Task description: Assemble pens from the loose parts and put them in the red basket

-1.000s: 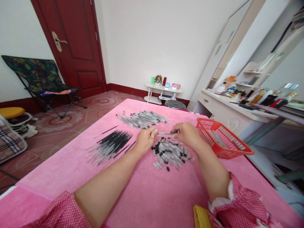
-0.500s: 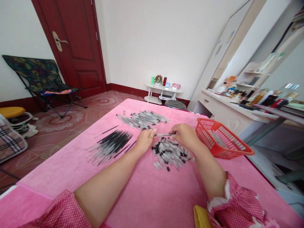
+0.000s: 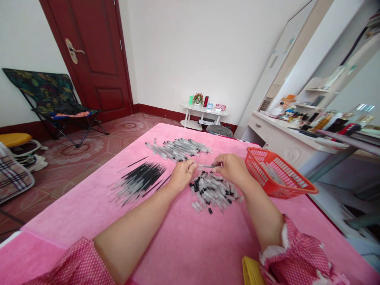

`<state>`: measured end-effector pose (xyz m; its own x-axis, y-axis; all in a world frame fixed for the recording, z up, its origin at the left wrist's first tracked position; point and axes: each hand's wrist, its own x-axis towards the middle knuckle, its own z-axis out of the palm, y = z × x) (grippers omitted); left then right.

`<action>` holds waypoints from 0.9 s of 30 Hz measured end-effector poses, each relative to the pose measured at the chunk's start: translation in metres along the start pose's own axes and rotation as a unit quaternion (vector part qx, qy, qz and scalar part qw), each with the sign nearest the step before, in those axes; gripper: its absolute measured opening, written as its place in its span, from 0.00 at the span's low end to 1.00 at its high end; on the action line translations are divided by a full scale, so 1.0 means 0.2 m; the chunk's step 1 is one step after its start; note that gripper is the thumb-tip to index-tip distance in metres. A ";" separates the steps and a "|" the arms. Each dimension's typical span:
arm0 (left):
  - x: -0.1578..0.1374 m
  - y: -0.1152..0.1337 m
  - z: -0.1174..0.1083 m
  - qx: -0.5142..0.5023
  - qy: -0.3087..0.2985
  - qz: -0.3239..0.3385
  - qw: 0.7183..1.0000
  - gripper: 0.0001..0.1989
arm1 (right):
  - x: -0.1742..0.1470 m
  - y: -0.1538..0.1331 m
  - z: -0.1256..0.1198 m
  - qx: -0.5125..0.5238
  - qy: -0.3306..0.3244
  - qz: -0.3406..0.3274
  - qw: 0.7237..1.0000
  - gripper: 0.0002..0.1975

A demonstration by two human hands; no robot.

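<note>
Your left hand and right hand pinch one pen between them, near loose caps. Pens in the far pile look assembled; many refills and caps remain separate.

Pens behind caps; refills left, basket right.

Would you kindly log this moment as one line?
left hand: pinching pen piece | right hand: pinching its other end | nearby: cap pile
</note>
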<state>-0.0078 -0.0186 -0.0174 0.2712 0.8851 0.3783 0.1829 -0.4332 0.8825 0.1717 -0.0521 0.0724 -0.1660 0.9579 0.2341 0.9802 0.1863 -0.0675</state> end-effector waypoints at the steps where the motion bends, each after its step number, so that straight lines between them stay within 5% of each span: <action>1: 0.00 0.00 0.01 -0.021 -0.004 -0.021 1.000 0.20 | 0.00 -0.01 0.00 -0.006 0.010 -0.006 1.000 0.05; 7: 0.00 -0.01 0.02 -0.165 -0.040 -0.139 0.976 0.30 | -0.01 -0.04 -0.01 -0.033 0.084 -0.041 0.995 0.01; 16: 0.01 0.00 0.00 -0.066 0.041 0.012 0.997 0.13 | -0.01 0.00 0.01 -0.015 0.079 0.006 0.997 0.03; 23: 0.02 -0.03 0.00 -0.164 0.053 -0.134 0.976 0.26 | -0.02 -0.03 -0.01 -0.038 0.127 -0.032 0.991 0.02; 27: 0.02 -0.02 -0.02 -0.228 0.097 -0.143 0.958 0.25 | -0.02 -0.02 -0.02 -0.044 0.134 -0.001 0.990 0.02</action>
<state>-0.0108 -0.0120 -0.0175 0.0825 0.9908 0.1078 -0.2197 -0.0874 0.9717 0.1694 -0.0570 0.0749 -0.1451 0.8635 0.4831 0.9874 0.1577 0.0147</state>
